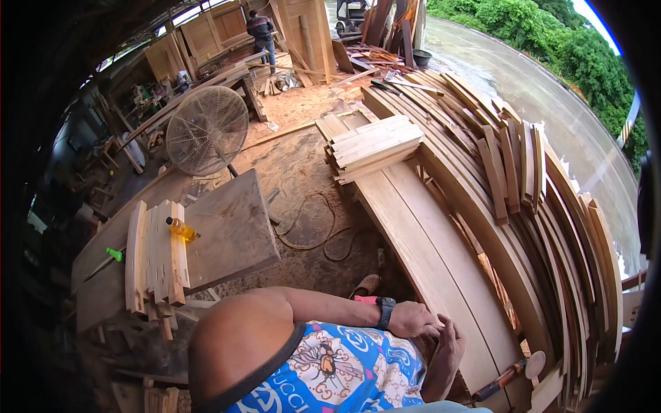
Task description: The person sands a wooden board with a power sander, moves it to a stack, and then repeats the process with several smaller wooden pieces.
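My left hand (411, 319), with a dark watch (386, 313) on its wrist, is closed in front of my body. My right hand (449, 342) is closed too, its fingertips meeting those of the left. Whatever they pinch is too small to make out. Both hands are beside the edge of a long pale board (441, 255) with a lengthwise groove. A tool with a brown and black handle (501, 380) lies at the near end of this board. Farther along it sits a stack of pale wood pieces (377, 146).
Long planks (475, 165) are piled on the right. A worktable (231, 227) on the left bears wood strips (158, 248) and a yellow bottle (182, 230). Behind it stands a large fan (207, 131). A cord (303, 244) crosses the floor. Another person (261, 33) stands far back.
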`<state>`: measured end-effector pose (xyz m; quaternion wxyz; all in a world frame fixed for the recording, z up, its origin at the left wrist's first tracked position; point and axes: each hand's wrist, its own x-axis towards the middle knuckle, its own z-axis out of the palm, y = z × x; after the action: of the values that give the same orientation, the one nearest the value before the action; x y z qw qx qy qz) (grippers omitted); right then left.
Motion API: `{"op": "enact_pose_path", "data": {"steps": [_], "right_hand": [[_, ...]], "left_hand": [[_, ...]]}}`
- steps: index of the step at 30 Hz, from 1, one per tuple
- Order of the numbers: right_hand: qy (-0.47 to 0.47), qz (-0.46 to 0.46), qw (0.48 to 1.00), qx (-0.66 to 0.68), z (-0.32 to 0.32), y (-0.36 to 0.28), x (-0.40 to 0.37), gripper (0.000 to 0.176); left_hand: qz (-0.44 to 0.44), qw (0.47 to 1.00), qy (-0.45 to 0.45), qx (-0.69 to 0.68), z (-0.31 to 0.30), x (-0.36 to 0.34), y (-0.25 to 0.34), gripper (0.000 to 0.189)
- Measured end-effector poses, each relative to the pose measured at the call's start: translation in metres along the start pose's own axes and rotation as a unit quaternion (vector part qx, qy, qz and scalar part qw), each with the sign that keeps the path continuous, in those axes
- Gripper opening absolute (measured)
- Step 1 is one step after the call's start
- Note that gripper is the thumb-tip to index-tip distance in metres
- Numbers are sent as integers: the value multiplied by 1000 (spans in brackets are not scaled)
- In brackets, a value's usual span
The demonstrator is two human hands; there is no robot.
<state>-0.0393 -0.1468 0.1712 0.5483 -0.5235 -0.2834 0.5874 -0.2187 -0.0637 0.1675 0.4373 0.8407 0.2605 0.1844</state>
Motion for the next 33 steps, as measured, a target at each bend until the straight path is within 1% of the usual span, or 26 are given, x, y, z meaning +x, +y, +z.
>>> {"op": "enact_pose_path", "data": {"steps": [8,13,17,25,28,33], "right_hand": [[-1,-6,1000,-2,2,-4,-1,38],[8,-9,1000,-29,1,-4,-1,39],[19,-4,1000,-6,0,-3,1,39],[5,-9,1000,-11,-6,6,5,40],[3,-2,1000,-16,-7,5,4,38],[14,-3,1000,-28,-1,-3,1,38]], "left_hand": [[-3,1000,-18,16,-8,3,6,40],[-6,999,-26,23,-5,4,0,41],[-19,999,-39,28,-5,7,0,40],[-13,999,-35,33,-7,5,1,39],[-10,999,-34,29,-9,4,4,39],[-7,999,-34,28,-7,5,1,40]]}}
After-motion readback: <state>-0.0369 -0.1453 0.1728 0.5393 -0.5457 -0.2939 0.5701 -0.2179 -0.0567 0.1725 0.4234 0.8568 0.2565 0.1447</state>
